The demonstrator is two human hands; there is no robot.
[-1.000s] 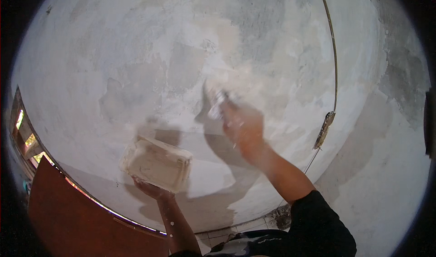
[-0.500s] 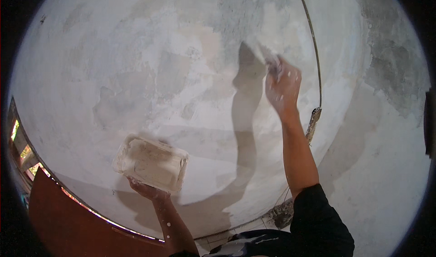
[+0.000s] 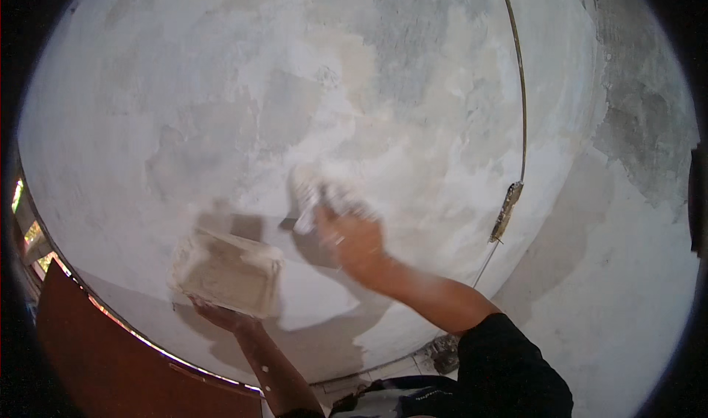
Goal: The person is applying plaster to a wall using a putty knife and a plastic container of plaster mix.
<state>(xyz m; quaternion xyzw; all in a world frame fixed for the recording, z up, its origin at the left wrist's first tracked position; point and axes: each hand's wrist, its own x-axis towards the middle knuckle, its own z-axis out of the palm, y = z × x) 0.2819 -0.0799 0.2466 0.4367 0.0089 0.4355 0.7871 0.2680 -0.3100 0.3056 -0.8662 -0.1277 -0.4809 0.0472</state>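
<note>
A pale plaster-smeared rectangular tub (image 3: 274,270) rests on my left hand (image 3: 220,315), whose fingers grip its near edge from below. Its open side faces me, with off-white paste coating the inside. My right hand (image 3: 355,242) is closed and blurred by motion, spattered with white. It grips a putty knife (image 3: 307,200) caked in white paste, whose blade is smeared by the movement. The knife is close to the patchy white and grey wall (image 3: 413,160), just above and right of the tub; whether it touches the wall I cannot tell.
A thin conduit (image 3: 521,86) runs down the wall at the right to a rough, narrow recess (image 3: 506,213). A reddish-brown panel (image 3: 110,351) stands at the lower left, beside a bright gap. Bare grey plaster (image 3: 641,123) shows at the far right.
My right hand has swept down and left with the putty knife, from the upper wall to near the tub. The tub in my left hand has shifted slightly left and down.
</note>
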